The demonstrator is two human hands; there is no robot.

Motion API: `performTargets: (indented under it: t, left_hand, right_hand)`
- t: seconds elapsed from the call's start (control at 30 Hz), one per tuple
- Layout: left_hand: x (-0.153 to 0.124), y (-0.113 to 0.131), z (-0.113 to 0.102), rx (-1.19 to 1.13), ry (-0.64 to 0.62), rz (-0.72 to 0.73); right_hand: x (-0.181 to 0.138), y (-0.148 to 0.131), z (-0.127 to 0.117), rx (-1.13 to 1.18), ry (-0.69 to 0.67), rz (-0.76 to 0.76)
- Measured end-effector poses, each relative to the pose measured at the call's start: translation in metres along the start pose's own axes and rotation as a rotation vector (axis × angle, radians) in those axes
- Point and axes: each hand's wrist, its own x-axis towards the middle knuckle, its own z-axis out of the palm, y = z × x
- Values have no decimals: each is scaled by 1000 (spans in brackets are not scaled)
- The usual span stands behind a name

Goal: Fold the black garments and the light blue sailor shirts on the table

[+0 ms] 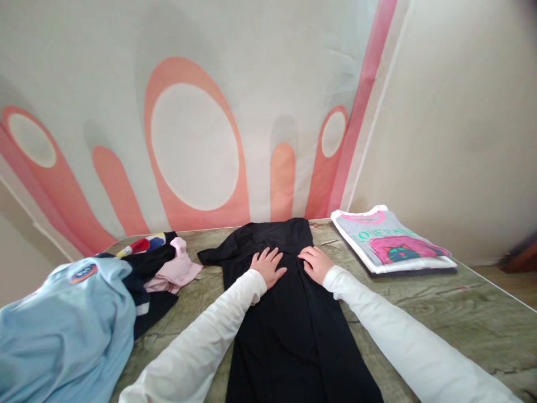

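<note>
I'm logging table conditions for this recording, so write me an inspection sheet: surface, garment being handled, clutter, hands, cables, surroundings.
Surface: wood-patterned table, partly covered by clothing.
Garment being handled: black garment, laid lengthwise, one sleeve out at left, creased near the hands.
Clutter: loose clothes heaped at left, including a light blue garment; folded stack at right.
Hands: left hand spread on the black garment; right hand touching it with bent fingers, pinch unclear.
Cables: nothing seen.
Surroundings: coral-patterned panel behind; plain wall at right.
</note>
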Motion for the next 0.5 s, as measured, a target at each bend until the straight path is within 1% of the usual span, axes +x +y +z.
performTargets:
  t: [0.1,0.3,0.4,0.5]
  left_hand:
    - [-9,-2,0,-20,-22,-13]
    - [-20,-13,-25,-77,-124,68]
    - [-30,-15,-32,-103,-113,77]
    - [-42,-10,-35,-111,-75,78]
  right_hand:
    - [-1,0,-1,2,2,-4]
    - [-2,3,-1,57,1,-18]
    - [-3,4,-3,105,-14,-19]
    - [-4,4,-7,126,-41,2]
